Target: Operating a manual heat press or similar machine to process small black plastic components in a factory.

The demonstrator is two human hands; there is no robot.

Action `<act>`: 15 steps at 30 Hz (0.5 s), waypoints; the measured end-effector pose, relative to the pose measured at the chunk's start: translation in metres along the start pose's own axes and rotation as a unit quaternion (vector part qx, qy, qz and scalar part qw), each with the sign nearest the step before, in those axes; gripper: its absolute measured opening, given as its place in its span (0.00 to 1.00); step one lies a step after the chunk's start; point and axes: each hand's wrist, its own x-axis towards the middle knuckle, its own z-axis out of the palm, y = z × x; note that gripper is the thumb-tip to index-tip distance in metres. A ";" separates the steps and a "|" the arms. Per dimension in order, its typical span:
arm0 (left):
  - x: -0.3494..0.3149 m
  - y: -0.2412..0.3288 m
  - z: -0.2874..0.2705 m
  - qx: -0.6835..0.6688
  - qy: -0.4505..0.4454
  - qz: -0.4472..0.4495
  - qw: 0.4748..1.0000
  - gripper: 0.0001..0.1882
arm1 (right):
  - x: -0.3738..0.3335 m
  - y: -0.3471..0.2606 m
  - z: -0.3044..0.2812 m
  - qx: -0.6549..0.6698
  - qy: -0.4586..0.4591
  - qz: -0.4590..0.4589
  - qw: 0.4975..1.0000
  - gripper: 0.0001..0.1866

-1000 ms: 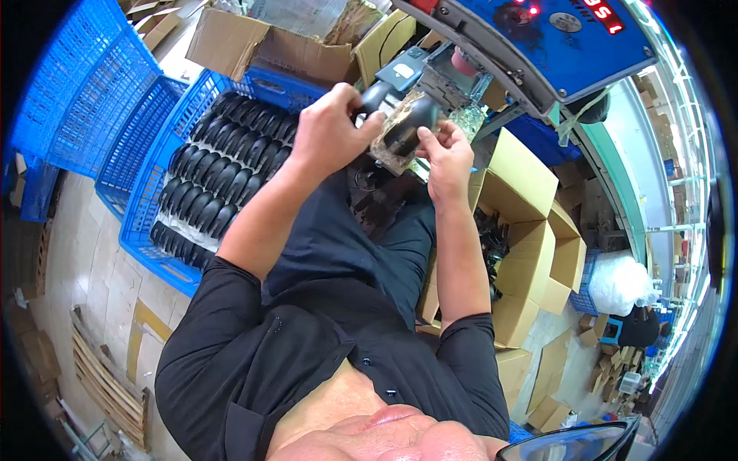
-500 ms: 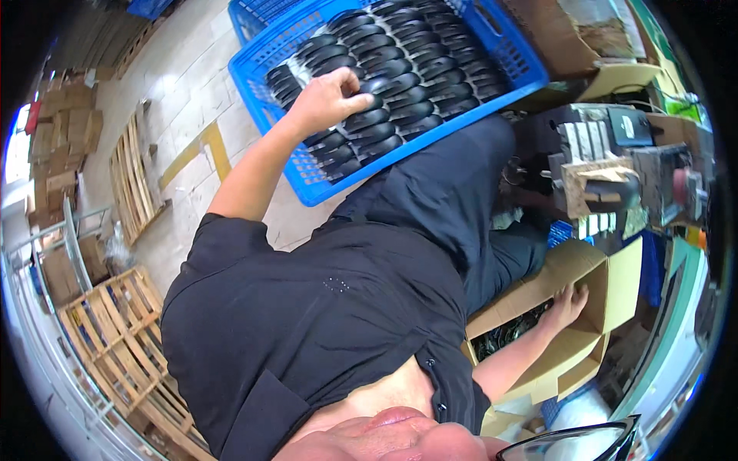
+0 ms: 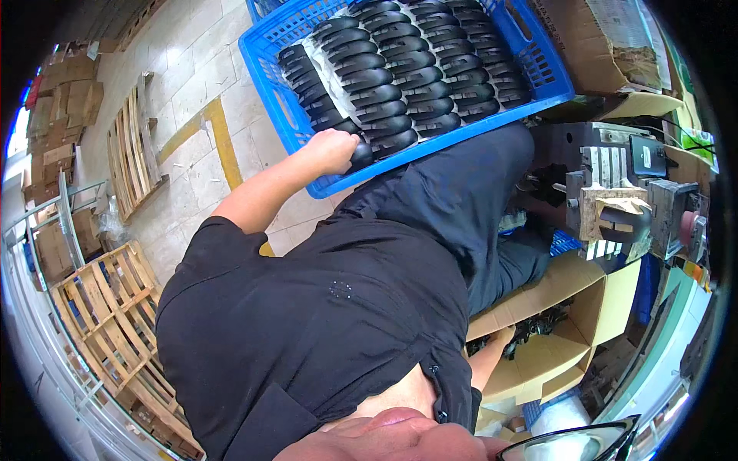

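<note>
My left hand point(image 3: 334, 151) is closed at the near left corner of a blue plastic crate point(image 3: 450, 138). Its curled fingers grip a black curved plastic part point(image 3: 361, 157) at the end of a row. Several rows of similar glossy black parts point(image 3: 407, 61) fill the crate, lying overlapped with whitish strips between the rows. Down in an open cardboard box point(image 3: 565, 357) at the lower right is my right hand point(image 3: 503, 336), beside a heap of small dark pieces point(image 3: 538, 323). Its fingers are mostly hidden by those pieces and the box.
To the right stands a machine point(image 3: 615, 192) with a pale block and a black curved part on it. A larger cardboard box point(image 3: 580, 46) sits beyond the crate. Wooden pallets point(image 3: 108, 323) and stacked cartons point(image 3: 65, 131) are on the left.
My left hand has moved nearer, from above the middle rows to the crate's near left corner. My right hand has shifted left and deeper into the cardboard box. The view has turned slightly.
</note>
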 end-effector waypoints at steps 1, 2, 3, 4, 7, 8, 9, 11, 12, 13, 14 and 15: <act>0.000 0.002 0.004 0.007 -0.011 -0.007 1.000 0.19 | -0.001 -0.006 -0.001 -0.004 -0.002 0.000 1.000 0.39; -0.001 0.004 0.009 0.010 -0.009 -0.007 1.000 0.18 | -0.001 -0.012 -0.003 -0.009 0.000 -0.002 1.000 0.38; -0.001 0.005 0.015 0.008 -0.010 -0.009 1.000 0.19 | -0.001 -0.019 -0.004 -0.012 0.000 -0.005 1.000 0.38; 0.001 0.005 0.017 0.007 -0.011 -0.004 1.000 0.19 | -0.002 -0.014 -0.005 -0.011 0.006 -0.001 1.000 0.38; 0.005 0.005 0.013 -0.001 -0.016 0.016 1.000 0.18 | -0.004 0.004 -0.007 0.005 0.040 -0.017 0.999 0.33; 0.006 0.005 0.010 -0.006 -0.019 0.024 1.000 0.17 | -0.004 0.010 -0.009 -0.040 0.062 -0.026 0.997 0.34; 0.005 0.005 0.005 0.004 -0.024 0.011 1.000 0.18 | -0.008 0.006 -0.006 -0.081 0.078 -0.038 0.993 0.35; -0.001 0.006 -0.009 0.023 -0.030 -0.018 0.999 0.21 | -0.024 -0.014 -0.009 -0.105 0.080 -0.053 0.990 0.37; -0.002 0.007 -0.016 0.025 0.003 -0.013 1.000 0.21 | -0.037 -0.021 -0.016 -0.088 0.066 -0.046 0.993 0.38; 0.000 0.006 -0.023 0.027 0.013 -0.021 0.999 0.20 | -0.040 -0.018 -0.026 -0.074 0.048 -0.045 0.995 0.39; 0.003 0.006 -0.031 0.030 0.022 -0.028 0.999 0.20 | -0.043 -0.016 -0.033 -0.058 0.028 -0.043 0.997 0.40; 0.008 0.007 -0.041 0.028 0.030 -0.025 0.999 0.20 | -0.030 0.006 -0.050 -0.181 0.060 -0.080 0.978 0.35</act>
